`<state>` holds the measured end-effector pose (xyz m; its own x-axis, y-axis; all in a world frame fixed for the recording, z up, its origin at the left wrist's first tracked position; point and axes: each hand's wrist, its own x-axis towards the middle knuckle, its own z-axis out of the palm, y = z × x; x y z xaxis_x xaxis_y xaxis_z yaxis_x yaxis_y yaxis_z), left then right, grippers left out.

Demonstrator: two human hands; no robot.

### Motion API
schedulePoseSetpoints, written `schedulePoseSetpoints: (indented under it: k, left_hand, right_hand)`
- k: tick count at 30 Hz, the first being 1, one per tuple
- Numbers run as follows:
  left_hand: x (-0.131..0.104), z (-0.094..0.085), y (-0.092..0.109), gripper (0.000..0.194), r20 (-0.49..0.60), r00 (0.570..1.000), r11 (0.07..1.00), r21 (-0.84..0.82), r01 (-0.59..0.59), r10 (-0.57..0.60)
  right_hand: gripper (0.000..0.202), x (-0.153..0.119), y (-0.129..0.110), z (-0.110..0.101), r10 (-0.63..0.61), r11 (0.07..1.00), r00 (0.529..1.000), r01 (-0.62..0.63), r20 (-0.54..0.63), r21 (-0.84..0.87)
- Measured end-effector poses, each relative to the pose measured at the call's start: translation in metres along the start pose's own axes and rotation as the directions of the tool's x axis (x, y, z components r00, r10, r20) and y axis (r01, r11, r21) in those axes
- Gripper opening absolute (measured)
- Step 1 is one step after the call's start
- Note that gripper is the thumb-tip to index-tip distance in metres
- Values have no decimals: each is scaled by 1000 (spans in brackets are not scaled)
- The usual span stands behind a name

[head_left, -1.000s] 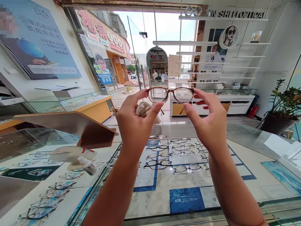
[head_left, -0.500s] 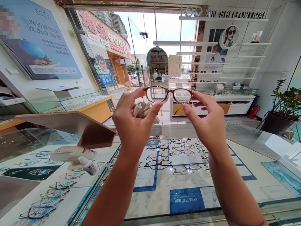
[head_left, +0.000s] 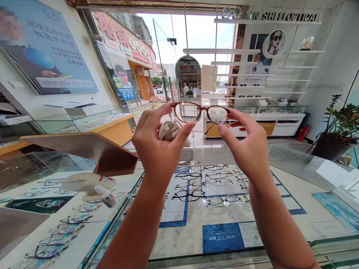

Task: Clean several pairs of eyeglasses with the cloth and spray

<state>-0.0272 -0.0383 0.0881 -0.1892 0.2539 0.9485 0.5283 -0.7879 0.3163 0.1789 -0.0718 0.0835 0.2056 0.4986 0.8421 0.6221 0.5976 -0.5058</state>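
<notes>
A pair of glasses with a reddish-brown frame [head_left: 204, 108] is held up in front of me, lenses upright, above the glass display case. My left hand [head_left: 161, 144] pinches its left end between thumb and fingers. A bunched beige cloth [head_left: 168, 130] is also in that hand, against the palm. On the other side, my right hand [head_left: 246, 140] grips the right end with thumb and index finger, its other fingers curled behind. One temple arm points down below the right lens.
Below, rows of glasses [head_left: 189, 195] lie inside the glass case. At the left stand a white bottle [head_left: 106, 195], a beige object [head_left: 86, 184] and a brown wooden stand [head_left: 112, 153]. A potted plant [head_left: 340, 123] and mirror [head_left: 188, 80] are farther back.
Almost nothing differs. The left hand has shifted very slightly left, and the glasses stay held up between both hands.
</notes>
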Motion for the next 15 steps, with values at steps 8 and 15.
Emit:
schedulePoseSetpoints:
  k: [8, 15]
  left_hand:
    - [-1, 0, 0, 40, 19, 1000, 1000, -17, 1, -1]
    - [-1, 0, 0, 41, 37, 999, 998, -51, 28, -26]
  right_hand:
    - [50, 0, -1, 0, 20, 1000, 1000, -20, 7, -23]
    - [49, 0, -2, 0, 17, 1000, 1000, -17, 0, -17]
